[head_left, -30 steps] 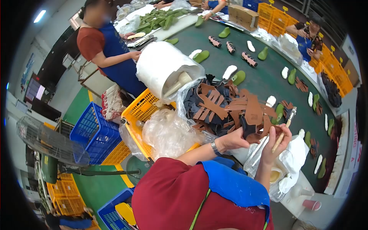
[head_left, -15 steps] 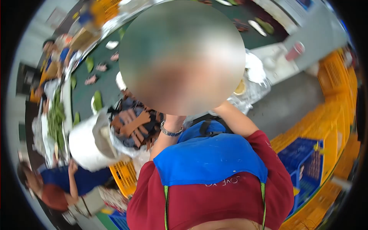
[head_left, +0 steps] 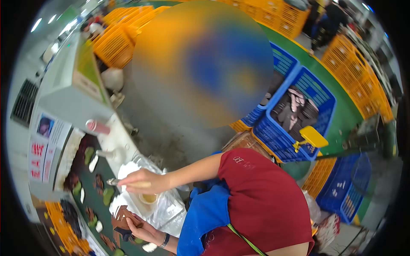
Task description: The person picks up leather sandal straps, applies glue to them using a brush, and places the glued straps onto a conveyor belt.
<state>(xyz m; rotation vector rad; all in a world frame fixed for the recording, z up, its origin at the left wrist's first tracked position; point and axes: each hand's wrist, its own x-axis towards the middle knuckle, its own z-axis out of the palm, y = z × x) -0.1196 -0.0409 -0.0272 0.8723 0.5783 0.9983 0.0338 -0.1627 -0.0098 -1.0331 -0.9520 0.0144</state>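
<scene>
My right hand [head_left: 149,181] is closed around what looks like a brush [head_left: 139,184] with a pale wooden handle and a metallic end pointing left. Below it, my left hand [head_left: 144,231], with a watch at the wrist, grips a brown cut-out shoe upper piece [head_left: 121,216] that has strap-like slits. A round container [head_left: 148,199] with yellowish contents sits just under my right hand, on clear plastic sheeting [head_left: 171,215]. White crumpled material [head_left: 130,169] lies beside my right hand. The brown piece is held over the edge of a dark green conveyor belt [head_left: 88,179].
Green pieces [head_left: 108,196] and brown strappy pieces [head_left: 98,183] lie along the belt. A pink cup-like object [head_left: 97,126] stands on the white ledge [head_left: 117,138]. Blue crates [head_left: 314,85], one holding dark and pink pieces, and yellow crates [head_left: 354,77] surround the floor area.
The view has swung far to the right, bringing crates and floor into sight. Both hands, blurred out before, now show with the brush and the brown upper piece.
</scene>
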